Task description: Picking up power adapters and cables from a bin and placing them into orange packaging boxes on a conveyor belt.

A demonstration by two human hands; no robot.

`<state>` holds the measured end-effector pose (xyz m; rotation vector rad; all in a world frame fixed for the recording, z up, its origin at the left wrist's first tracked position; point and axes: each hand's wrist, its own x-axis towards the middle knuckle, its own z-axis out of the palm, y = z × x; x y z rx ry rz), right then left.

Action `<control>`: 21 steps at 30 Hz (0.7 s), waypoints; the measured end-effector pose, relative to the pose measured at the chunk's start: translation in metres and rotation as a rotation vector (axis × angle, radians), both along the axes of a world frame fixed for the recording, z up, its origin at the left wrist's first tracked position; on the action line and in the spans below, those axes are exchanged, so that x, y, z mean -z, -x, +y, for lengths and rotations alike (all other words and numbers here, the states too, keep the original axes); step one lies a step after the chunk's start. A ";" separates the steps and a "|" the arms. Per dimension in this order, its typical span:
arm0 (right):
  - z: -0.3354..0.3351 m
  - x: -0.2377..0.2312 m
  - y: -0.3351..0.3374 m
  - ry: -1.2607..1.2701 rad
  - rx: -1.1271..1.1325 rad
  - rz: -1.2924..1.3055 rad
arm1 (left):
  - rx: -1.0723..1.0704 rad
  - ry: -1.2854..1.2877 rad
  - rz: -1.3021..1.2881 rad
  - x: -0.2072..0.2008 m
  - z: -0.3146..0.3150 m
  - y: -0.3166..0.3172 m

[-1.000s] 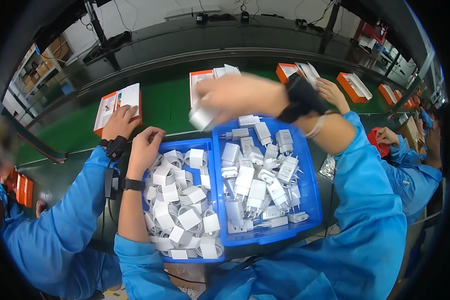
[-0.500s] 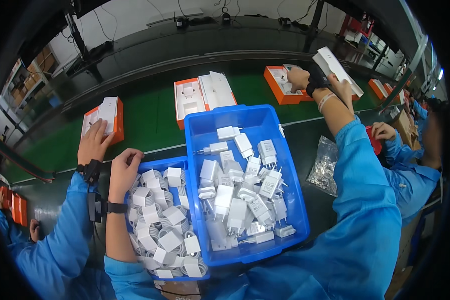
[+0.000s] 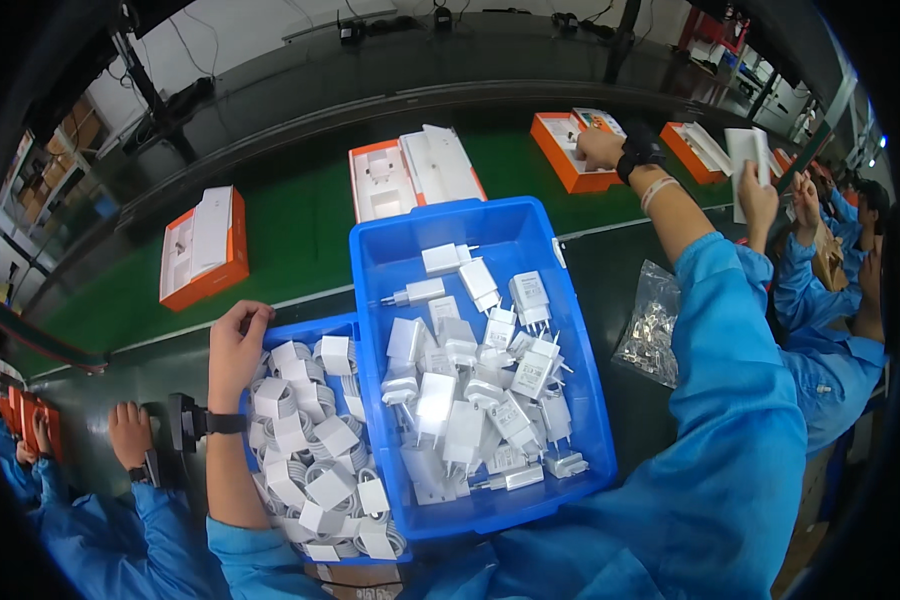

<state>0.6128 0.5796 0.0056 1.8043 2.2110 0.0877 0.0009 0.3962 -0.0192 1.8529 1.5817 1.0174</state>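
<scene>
My right hand (image 3: 600, 150) reaches into an orange box (image 3: 572, 165) with a white insert, at the far right. Its fingers are curled down at the insert, and whatever they hold is too small to make out. Beside the far left corner of a blue bin of cables (image 3: 250, 400) is my left hand (image 3: 236, 345), fingers curled in and nothing visible in them. That bin holds several coiled white cables (image 3: 332, 486) with paper wraps. To its right, a larger blue bin (image 3: 395, 240) contains a loose heap of white plug chargers (image 3: 463, 430).
Open orange boxes (image 3: 206, 248) stand along the green belt (image 3: 300, 240), one (image 3: 375, 185) behind the charger bin. A clear bag of small metal parts (image 3: 650, 330) lies right of it. Co-workers' hands flank me: one (image 3: 130, 435) left, another (image 3: 758, 200) right holding a white piece (image 3: 740, 150).
The left co-worker's hand has drawn back from the left box. On the right, a co-worker has moved the white piece rightward, away from my box. My hands stay in nearly the same places.
</scene>
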 end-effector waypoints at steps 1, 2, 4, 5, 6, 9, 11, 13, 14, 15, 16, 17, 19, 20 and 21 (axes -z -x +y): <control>-0.003 -0.004 0.006 -0.011 0.062 -0.045 | -0.009 0.011 0.004 0.000 0.001 -0.001; -0.006 -0.007 -0.005 -0.169 0.027 -0.002 | 0.028 -0.036 0.019 -0.001 0.007 -0.005; -0.029 -0.020 0.020 -0.369 -0.084 0.383 | 0.043 -0.059 0.040 -0.002 0.012 -0.010; -0.064 -0.040 0.076 -0.403 -0.159 0.730 | 0.018 -0.043 0.046 0.000 0.006 -0.005; -0.089 -0.046 0.112 -0.243 -0.277 0.807 | 0.006 -0.025 0.041 0.000 0.007 -0.003; -0.147 -0.048 0.191 0.153 -0.520 0.667 | 0.004 -0.013 0.008 0.003 0.001 0.005; -0.154 -0.027 0.200 0.128 -0.553 0.521 | 0.044 0.034 0.022 -0.001 0.006 0.002; -0.153 -0.017 0.200 0.150 -0.545 0.405 | 0.055 0.023 0.024 0.000 0.007 0.003; -0.150 -0.012 0.201 0.185 -0.545 0.292 | 0.055 0.023 0.026 0.001 0.008 0.003; -0.148 -0.005 0.199 0.182 -0.549 0.288 | 0.051 0.018 0.024 0.000 0.007 0.002; -0.146 0.002 0.194 0.130 -0.606 0.314 | 0.054 0.001 0.015 -0.001 0.008 -0.001; -0.149 -0.001 0.196 0.083 -0.666 0.340 | 0.052 -0.012 0.004 -0.001 0.007 -0.002; -0.154 -0.010 0.201 0.126 -0.613 0.268 | 0.047 -0.016 0.006 0.000 0.005 0.001; -0.157 -0.016 0.204 0.163 -0.548 0.202 | 0.053 -0.016 0.024 0.000 0.005 0.001; -0.156 -0.015 0.203 0.161 -0.549 0.197 | 0.060 -0.017 0.041 0.000 0.005 0.001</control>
